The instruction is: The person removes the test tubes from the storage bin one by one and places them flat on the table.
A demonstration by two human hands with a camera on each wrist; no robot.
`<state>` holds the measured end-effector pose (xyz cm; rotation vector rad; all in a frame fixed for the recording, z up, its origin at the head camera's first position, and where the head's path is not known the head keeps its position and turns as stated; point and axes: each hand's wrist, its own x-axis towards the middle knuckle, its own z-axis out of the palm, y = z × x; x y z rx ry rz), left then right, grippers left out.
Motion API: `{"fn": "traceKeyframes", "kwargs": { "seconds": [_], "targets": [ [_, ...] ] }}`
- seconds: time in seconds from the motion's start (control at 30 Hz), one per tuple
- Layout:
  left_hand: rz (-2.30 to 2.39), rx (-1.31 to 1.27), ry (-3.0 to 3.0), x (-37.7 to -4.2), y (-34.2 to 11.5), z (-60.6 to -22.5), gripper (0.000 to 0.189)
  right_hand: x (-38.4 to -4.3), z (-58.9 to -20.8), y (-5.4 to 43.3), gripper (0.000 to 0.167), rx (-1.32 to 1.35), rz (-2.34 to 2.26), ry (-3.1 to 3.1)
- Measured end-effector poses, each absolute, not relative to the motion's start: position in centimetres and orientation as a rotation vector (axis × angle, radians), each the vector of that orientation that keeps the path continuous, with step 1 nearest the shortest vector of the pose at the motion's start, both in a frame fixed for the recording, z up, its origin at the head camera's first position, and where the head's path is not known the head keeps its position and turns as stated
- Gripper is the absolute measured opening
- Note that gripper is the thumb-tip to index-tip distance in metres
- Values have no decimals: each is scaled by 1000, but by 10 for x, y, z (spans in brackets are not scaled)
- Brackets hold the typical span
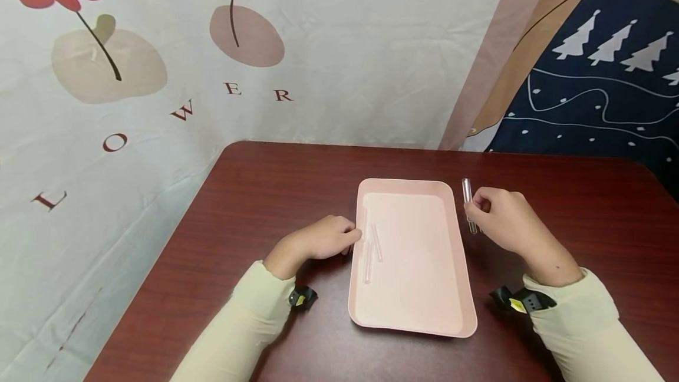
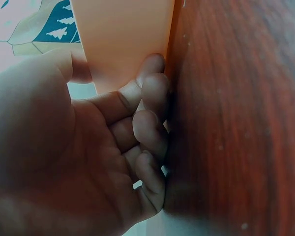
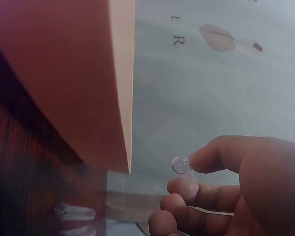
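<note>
My left hand [image 1: 330,237] holds the left rim of a pink rectangular tray [image 1: 419,317], thumb over the edge and fingers curled against the outer wall. Just beyond the tray's right side, my right hand [image 1: 504,217] pinches a clear test tube [image 1: 467,189] between thumb and fingers. The right wrist view shows its round end [image 3: 180,164] above the curled fingers. Slim clear tubes [image 1: 377,243] lie inside the tray along its left side. Low in the right wrist view, two more clear tubes [image 3: 78,212] lie on the table beside the tray.
The dark red wooden table [image 1: 276,193] extends around the tray. A pale cloth [image 1: 361,75] printed with flowers and letters hangs behind it, and a navy cloth [image 1: 573,93] with white trees hangs at the right. Black straps [image 1: 530,299] circle both sleeved wrists.
</note>
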<state>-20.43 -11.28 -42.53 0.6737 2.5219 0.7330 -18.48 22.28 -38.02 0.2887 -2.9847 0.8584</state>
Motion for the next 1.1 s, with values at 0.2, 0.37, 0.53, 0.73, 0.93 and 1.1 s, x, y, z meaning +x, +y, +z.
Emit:
{"fn": "traceKeyframes", "kwargs": {
  "seconds": [0.2,0.37,0.53,0.73,0.93,1.1],
  "targets": [
    [737,680,2526,-203,-113,-424,37,-188,-383,233,21,259,828,-3012],
    [749,680,2529,-203,-113,-423,38,-192,-385,240,23,238,791,-3040],
    [742,677,2525,-203,-113,-424,38,-195,-388,246,24,227,788,-3081],
    [739,681,2528,-204,-114,-424,39,-200,-394,255,25,228,787,-3122],
    [734,674,2528,-205,-113,-424,39,-201,-396,262,25,215,782,-3152],
    [737,669,2521,-204,-113,-423,38,-202,-399,267,25,221,763,-3160]
  ]
}}
